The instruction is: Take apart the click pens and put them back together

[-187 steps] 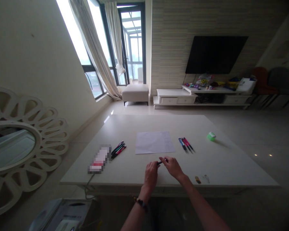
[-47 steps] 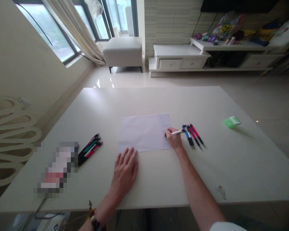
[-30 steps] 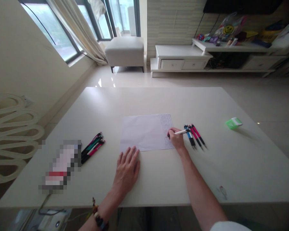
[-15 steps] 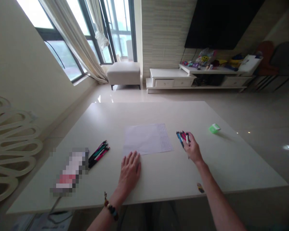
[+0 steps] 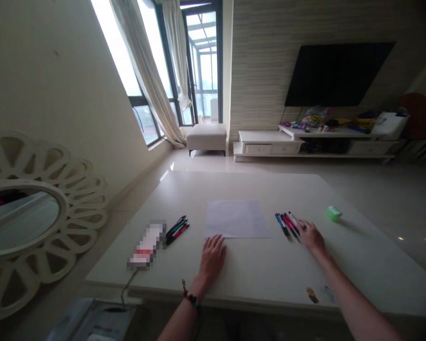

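Note:
My left hand [image 5: 213,258] lies flat, fingers stretched out, its fingertips on the near edge of a white sheet of paper [image 5: 236,218]. To the right of the sheet, my right hand [image 5: 311,237] is closed at the fingertips around a white pen [image 5: 293,217]. Just left of that pen lie red pens [image 5: 288,221] and a blue pen [image 5: 281,224], side by side on the white table [image 5: 248,270]. Part of the white pen is hidden by my fingers. Another bunch of pens [image 5: 177,229], dark, green and red, lies left of the sheet.
A blurred-out phone-like device [image 5: 147,246] with a cable lies on the left. A small green-and-white object [image 5: 333,213] stands at the right. An oval sticker-like item [image 5: 312,295] is by the near edge. A petal-framed mirror [image 5: 66,208] stands beyond the left edge.
The pens that my right hand held in a bunch now lie spread side by side on the table, and the hand has shifted to their right end. My left hand stays at the paper; the view has tilted up.

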Available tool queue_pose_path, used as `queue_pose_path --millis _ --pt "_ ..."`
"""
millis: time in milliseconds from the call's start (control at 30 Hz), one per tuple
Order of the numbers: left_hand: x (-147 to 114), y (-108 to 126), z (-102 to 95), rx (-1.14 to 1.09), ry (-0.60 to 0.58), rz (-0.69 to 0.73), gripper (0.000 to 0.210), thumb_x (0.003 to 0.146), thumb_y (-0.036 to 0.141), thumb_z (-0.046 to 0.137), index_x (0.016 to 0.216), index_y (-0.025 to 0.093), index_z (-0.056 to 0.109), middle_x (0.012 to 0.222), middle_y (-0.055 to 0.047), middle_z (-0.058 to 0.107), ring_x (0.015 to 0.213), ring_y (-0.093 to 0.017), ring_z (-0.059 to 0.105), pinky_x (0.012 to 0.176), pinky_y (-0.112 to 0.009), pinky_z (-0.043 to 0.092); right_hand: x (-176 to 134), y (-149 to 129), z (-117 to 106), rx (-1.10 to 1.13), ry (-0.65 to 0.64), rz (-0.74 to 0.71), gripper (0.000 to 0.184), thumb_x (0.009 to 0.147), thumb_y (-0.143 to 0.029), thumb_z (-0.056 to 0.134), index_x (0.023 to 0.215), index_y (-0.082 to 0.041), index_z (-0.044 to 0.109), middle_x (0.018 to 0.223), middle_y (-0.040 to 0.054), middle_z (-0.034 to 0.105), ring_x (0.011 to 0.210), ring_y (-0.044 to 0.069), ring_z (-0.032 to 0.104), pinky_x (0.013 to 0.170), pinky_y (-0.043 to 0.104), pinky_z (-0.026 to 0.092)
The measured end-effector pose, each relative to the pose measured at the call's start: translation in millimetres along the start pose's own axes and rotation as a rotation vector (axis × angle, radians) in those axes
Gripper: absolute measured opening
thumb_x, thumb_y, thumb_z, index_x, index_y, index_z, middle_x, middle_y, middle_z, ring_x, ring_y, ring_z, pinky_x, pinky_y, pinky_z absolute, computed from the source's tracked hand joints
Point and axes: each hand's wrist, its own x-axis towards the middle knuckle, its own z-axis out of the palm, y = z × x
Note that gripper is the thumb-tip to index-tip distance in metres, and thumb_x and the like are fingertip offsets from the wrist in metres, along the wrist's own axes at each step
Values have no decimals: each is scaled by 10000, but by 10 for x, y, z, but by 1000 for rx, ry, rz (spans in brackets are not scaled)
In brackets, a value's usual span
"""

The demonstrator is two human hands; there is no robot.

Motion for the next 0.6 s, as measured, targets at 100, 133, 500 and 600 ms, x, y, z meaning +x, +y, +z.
queue_pose_path --millis 100,133,500,600 --pt "-47 -193 -119 33 100 -129 249 885 246 402 1071 211 564 1046 -52 609 977 -164 546 850 -332 420 -280 156 65 37 184 111 494 799 -450 337 998 -100 623 789 145 591 652 238 557 597 342 433" --pt "-58 -298 -187 65 123 -174 238 885 243 402 1045 210 575 1006 -51 613 946 -167 552 820 -325 421 -391 205 66 65 205 116 502 791 -457 340 983 -91 625 760 132 577 645 236 550 601 343 431" --pt "74 -1111 -599 401 -45 -516 203 847 241 435 967 133 558 989 -102 572 891 -216 542 716 -311 415 -1046 170 -96 160 339 282 430 758 -430 394 914 -107 631 730 95 532 652 227 518 622 335 394" --pt "112 -1109 -564 280 0 -561 236 836 209 447 1039 116 523 1014 -121 571 933 -233 530 743 -327 414 -1016 129 -95 164 323 286 425 753 -433 386 883 -108 628 713 86 513 625 219 499 604 338 386"
